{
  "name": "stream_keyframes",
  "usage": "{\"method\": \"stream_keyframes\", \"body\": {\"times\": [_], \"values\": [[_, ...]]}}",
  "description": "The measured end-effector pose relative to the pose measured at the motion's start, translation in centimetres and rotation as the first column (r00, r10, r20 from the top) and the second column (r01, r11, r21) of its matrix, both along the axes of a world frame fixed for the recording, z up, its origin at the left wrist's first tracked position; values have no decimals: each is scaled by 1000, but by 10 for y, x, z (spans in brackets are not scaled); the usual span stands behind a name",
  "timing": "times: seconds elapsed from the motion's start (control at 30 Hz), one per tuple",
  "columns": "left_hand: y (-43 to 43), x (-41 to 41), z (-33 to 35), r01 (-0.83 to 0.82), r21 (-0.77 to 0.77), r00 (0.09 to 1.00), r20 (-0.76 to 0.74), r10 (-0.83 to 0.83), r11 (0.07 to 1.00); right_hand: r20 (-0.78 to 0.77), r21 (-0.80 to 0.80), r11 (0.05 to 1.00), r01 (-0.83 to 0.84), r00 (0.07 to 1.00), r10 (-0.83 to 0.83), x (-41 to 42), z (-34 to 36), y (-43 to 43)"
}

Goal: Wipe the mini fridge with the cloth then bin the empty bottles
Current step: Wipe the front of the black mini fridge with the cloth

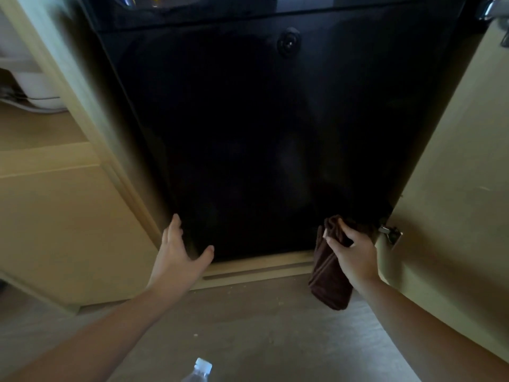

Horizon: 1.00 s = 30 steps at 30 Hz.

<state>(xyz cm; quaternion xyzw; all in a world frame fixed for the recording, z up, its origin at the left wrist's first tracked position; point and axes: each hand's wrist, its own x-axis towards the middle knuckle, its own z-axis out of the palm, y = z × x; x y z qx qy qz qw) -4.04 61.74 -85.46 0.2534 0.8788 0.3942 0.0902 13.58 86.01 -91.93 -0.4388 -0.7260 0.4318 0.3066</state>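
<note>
Brown cloth (327,282) at the black mini fridge's (261,147) lower corner.
Right hand (354,252) clamps the cloth's upper end; the cloth hangs lengthwise below that hand, free end floorward; left hand (179,255), fingers spread, holds nothing at the opposite corner; capped bottle (199,372) nearer than both hands.

R hand (354,253) grips cloth (329,282), fridge (261,133)

The grey-brown floor (261,334) runs up to the pale wooden cabinet base (256,268). A clear plastic bottle (199,373) sits on it at the near edge, only its white cap and shoulder in view. Small pale crumbs (281,301) lie scattered near the base.
</note>
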Motion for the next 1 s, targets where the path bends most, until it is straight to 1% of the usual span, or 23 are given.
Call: {"method": "stream_keyframes", "body": {"times": [0.1,0.17,0.2,0.27,0.3,0.37,0.47,0.57,0.63,0.7,0.83,0.93,1.0], "values": [[-12,13,-13,-7,-86,1000,-3,7,996,40,27,993,-116,993,115,-10,8,-21],[-18,20,-16,41,-158,997,-61,-51,987,72,67,982,-179,982,174,-18,16,-36],[-20,23,-15,71,-186,989,-116,-93,980,90,77,974,-212,975,205,-22,21,-43],[-21,27,-11,115,-233,957,-235,-171,966,120,62,958,-280,955,271,-34,33,-55],[-20,28,-7,131,-252,942,-271,-200,959,135,49,949,-313,943,304,-41,39,-60],[-18,28,2,163,-291,918,-305,-252,943,190,50,929,-367,917,351,-55,50,-69],[-20,21,22,216,-337,879,-342,-333,916,256,58,915,-399,892,373,-74,66,-86],[-33,-1,48,234,-362,831,-407,-378,903,267,41,895,-444,868,418,-82,81,-98],[-44,-19,62,204,-374,796,-474,-376,905,257,18,877,-481,850,460,-82,95,-104],[-49,-28,77,171,-378,808,-475,-349,910,221,-3,875,-484,853,473,-80,113,-109],[-42,-18,112,159,-326,839,-453,-302,932,112,-66,902,-427,895,432,-75,151,-120],[-36,-5,145,145,-283,890,-380,-250,948,83,-139,915,-378,917,391,-73,183,-127],[-35,-1,171,93,-216,934,-319,-160,972,68,-191,913,-360,923,379,-75,210,-131]]}}
